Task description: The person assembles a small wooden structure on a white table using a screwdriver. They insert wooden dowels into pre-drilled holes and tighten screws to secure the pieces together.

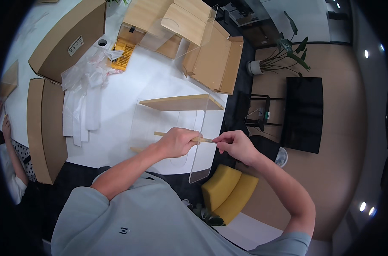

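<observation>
Wooden shelf board, the thin middle one, is at the near edge of the white tabletop, where we hold it against a clear acrylic panel. Our left hand is closed around the board, and our right hand pinches its right end just beside the panel. Farther away, a second wooden shelf already sits across the panel. We judge that the panel hangs past the tabletop edge, so uneven pushing could tip it off or crack the acrylic. Cardboard boxes lie on the far left.
</observation>
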{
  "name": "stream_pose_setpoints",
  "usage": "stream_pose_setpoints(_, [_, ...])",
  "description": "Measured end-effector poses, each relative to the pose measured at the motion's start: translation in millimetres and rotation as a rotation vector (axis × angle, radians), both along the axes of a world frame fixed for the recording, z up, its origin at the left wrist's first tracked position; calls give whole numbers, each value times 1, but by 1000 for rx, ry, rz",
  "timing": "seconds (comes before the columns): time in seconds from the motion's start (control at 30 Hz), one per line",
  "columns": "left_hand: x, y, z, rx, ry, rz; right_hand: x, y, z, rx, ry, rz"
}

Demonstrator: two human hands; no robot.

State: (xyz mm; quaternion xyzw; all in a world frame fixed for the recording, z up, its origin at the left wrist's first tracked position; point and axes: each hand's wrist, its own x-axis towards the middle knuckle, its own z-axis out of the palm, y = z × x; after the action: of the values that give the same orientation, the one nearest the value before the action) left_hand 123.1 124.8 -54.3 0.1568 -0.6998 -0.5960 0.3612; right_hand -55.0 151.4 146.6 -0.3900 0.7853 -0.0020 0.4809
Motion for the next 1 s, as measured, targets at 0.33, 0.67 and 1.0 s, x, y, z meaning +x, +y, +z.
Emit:
stream_pose_setpoints(0.33, [-2, -3, 0, 5, 8, 33, 12, 10, 13, -363, 511, 1234])
stream_pose_setpoints(0.67, [1, 0, 0, -18, -5, 2, 0, -1, 1, 241, -150, -526])
stream_pose_setpoints(1.0, [3, -3, 0, 3, -7, -4, 17, -3, 20, -313, 493, 1408])
